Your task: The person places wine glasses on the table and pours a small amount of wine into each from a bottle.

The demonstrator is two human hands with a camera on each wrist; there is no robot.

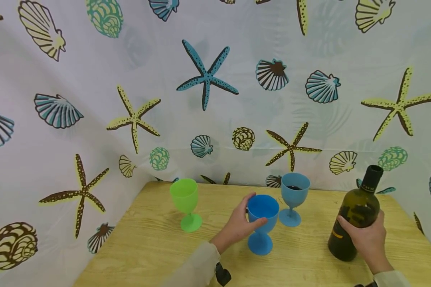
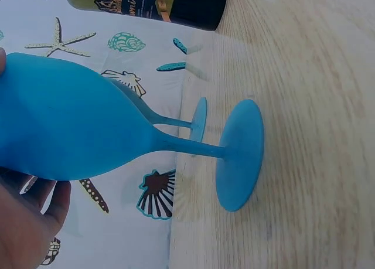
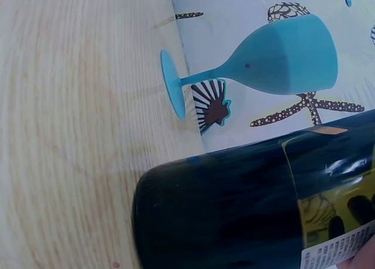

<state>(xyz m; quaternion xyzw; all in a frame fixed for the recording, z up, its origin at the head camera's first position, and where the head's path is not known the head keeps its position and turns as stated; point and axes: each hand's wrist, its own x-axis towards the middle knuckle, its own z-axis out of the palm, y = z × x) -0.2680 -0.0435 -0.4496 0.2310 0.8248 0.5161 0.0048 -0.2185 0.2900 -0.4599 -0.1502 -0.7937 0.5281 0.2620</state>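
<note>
My left hand [image 1: 238, 224] holds a bright blue goblet [image 1: 266, 218] by its bowl, thumb on the near side and fingers round the far left side. The goblet is upright; whether its foot touches the table I cannot tell. A dark wine bottle [image 1: 360, 207] is in my right hand [image 1: 370, 236], gripped round its body with the neck leaning slightly right. Between them, farther back, stands a lighter blue goblet [image 1: 295, 196] with dark liquid in it. In the left wrist view the blue goblet [image 2: 76, 116] partly covers that one.
A green goblet [image 1: 185, 195] stands at the back left of the wooden table [image 1: 147, 247]. Behind the table hangs a white cloth [image 1: 230, 115] printed with starfish and shells, which also runs along the left side.
</note>
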